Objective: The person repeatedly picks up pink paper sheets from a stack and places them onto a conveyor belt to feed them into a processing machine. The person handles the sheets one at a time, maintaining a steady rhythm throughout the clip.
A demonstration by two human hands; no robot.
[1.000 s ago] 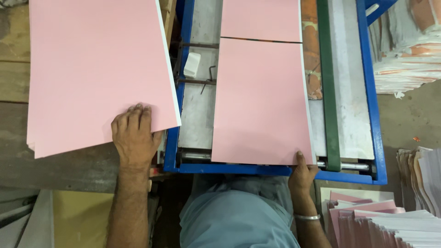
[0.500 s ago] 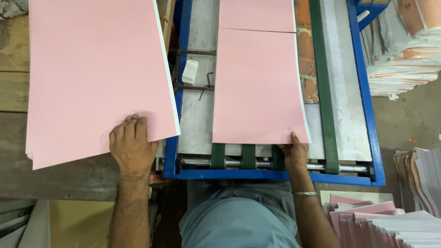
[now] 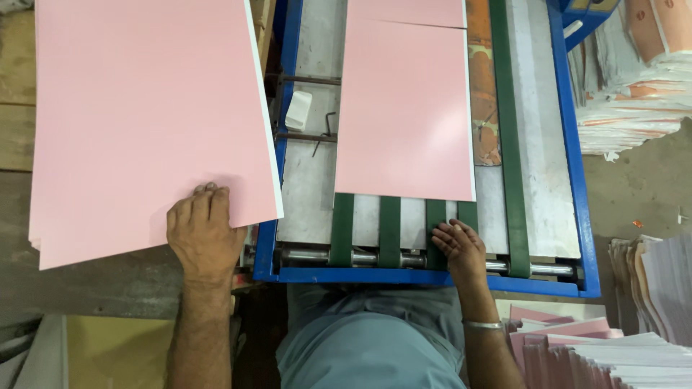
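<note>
At the near end of the blue-framed metal feed table (image 3: 288, 274), the person's right hand (image 3: 458, 248) rests palm down, fingers loosely spread, on the dark green belts (image 3: 389, 230) beside the steel roller (image 3: 317, 255); it grips nothing. Just beyond its fingertips, a single pink sheet of paper (image 3: 404, 108) lies flat on the table's belts, with a second pink sheet (image 3: 407, 11) butting against its far edge. Left of the table, the left hand (image 3: 204, 234) presses flat, fingers together, on the near corner of a large stack of pink sheets (image 3: 144, 122) on a worn wooden bench (image 3: 14, 130). Right of the table sit piles of printed paper (image 3: 634, 79).
</note>
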